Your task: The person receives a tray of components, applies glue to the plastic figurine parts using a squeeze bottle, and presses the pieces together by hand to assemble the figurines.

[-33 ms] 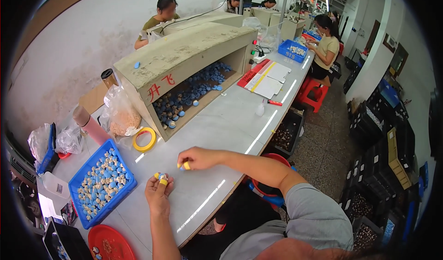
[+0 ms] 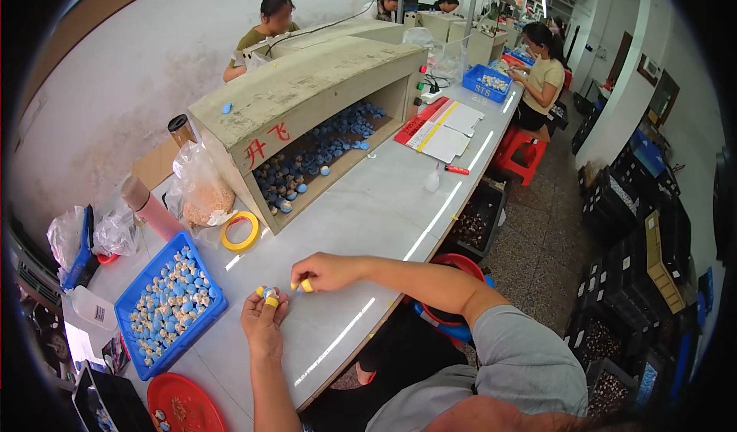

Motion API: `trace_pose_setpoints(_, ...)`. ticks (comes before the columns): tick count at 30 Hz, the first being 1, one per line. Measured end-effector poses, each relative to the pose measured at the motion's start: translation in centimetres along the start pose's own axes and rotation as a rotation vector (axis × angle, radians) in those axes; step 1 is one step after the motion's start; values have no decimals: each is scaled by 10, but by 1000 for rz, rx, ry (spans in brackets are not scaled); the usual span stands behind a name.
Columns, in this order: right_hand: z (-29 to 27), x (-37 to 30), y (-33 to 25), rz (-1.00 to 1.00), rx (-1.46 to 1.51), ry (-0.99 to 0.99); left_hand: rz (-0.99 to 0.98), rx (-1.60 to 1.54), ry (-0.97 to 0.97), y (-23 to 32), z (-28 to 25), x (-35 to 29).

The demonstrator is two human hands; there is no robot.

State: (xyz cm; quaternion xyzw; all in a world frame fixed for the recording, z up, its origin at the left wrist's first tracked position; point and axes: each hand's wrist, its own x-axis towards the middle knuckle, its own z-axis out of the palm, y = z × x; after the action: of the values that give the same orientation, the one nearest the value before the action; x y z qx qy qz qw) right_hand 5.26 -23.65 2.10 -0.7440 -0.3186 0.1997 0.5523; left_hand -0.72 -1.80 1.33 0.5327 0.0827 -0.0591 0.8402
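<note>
Over the tabletop (image 2: 353, 229), the left hand (image 2: 263, 321) pinches a small blue-and-white piece (image 2: 268, 291), probably light and stiff, best held by its sides; the right hand (image 2: 326, 272) is curled, contents unclear.

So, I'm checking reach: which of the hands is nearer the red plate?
Left. The left hand is ahead and right of the red plate; the right hand is farther that way.

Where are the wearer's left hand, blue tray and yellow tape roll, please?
Left hand (image 2: 263, 329): head view, back of the hand.
Blue tray (image 2: 188, 342): head view, near outer wall.
Yellow tape roll (image 2: 240, 248): head view, ring's lower part.
</note>
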Motion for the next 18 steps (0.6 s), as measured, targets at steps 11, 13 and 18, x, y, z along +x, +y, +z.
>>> trace_pose_setpoints(11,53,27,-4,64,317,268,26,-32,49,-10,-10,7)
trace_pose_setpoints(13,58,29,2,11,264,358,18,-23,50,-10,-9,8)
trace_pose_setpoints(18,62,27,9,-171,-98,440,-9,-53,93,-5,-5,7)
